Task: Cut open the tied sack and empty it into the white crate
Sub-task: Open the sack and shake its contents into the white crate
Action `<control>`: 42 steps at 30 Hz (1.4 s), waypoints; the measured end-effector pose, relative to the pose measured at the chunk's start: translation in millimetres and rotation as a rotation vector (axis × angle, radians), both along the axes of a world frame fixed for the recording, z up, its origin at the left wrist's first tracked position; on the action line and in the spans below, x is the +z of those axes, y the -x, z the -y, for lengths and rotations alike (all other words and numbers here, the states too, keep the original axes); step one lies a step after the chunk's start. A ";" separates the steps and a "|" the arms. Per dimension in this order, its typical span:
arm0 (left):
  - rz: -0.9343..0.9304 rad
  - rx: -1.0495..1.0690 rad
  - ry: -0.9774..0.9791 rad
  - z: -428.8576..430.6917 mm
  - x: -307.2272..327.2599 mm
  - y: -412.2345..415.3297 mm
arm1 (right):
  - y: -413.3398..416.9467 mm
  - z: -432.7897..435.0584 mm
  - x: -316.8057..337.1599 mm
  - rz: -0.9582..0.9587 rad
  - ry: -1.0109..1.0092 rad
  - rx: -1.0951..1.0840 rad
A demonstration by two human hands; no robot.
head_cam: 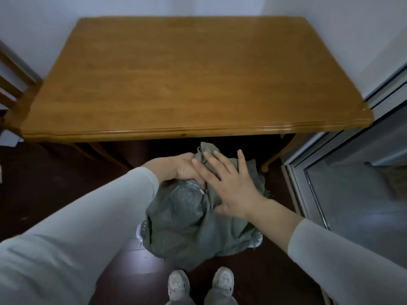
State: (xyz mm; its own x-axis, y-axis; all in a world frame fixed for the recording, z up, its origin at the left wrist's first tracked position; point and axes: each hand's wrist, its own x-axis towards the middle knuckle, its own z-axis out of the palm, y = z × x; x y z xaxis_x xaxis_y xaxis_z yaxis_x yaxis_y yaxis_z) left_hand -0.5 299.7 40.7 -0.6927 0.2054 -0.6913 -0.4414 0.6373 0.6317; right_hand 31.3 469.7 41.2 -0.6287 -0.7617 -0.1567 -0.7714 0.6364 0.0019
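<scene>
A grey-green woven sack [187,219] stands on the dark floor in front of the table, its gathered neck pointing up toward the table edge. My left hand [185,167] grips the bunched neck of the sack. My right hand [226,183] lies over the upper part of the sack with fingers spread and straight. A bit of white perforated plastic, the white crate [141,231], shows at the sack's lower left and again at its lower right; the sack covers most of it.
A wooden table [193,84] fills the upper view, with a curved leg [275,155] right of the sack. A wooden chair [13,84] stands at the left. A glass sliding door [352,183] runs along the right. My shoes [200,282] are below the sack.
</scene>
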 end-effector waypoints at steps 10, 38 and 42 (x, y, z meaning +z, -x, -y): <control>-0.581 -0.324 0.503 12.8 -51.3 -42.0 | 71.0 -9.6 -50.7 0.891 0.460 -0.909; -0.356 0.152 0.509 10.0 -138.9 -12.4 | 53.3 -0.5 -142.5 0.350 0.013 -0.411; -0.253 0.696 0.466 1.1 -129.0 -35.4 | 87.4 -21.2 -123.9 0.539 0.461 -0.898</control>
State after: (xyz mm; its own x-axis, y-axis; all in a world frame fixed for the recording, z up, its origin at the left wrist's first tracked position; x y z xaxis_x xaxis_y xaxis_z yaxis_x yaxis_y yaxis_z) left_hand 34.8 298.5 -88.2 -0.6998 -0.5863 -0.4080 -0.7079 0.4929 0.5058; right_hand -56.1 491.0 -82.7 -0.9108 -0.1267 -0.3930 0.1321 0.8123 -0.5680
